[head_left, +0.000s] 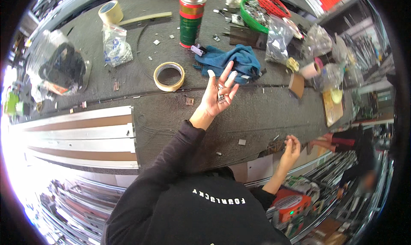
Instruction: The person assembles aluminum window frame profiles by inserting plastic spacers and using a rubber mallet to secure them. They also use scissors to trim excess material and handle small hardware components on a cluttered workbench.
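Observation:
Over the table's middle, my left hand (217,96) is turned palm up with its fingers spread. Several small metal pieces (221,95) rest in that palm, by the bent fingers. Just beyond the fingertips lies a crumpled blue cloth (233,60), and to the left a roll of yellowish tape (169,76) lies flat. Near the front edge of the table, on the right, is my right hand (292,150). Its fingers are curled towards the thumb; whether something small sits between them I cannot make out. A small grey square piece (242,142) lies on the table to its left.
A spray can (191,24) stands behind the cloth. Farther right are a green basket (251,19) of metal parts, a red basket (274,1) and plastic bags (279,41). Long metal profiles (81,135) cover the near left. Another person (351,144) is at the right.

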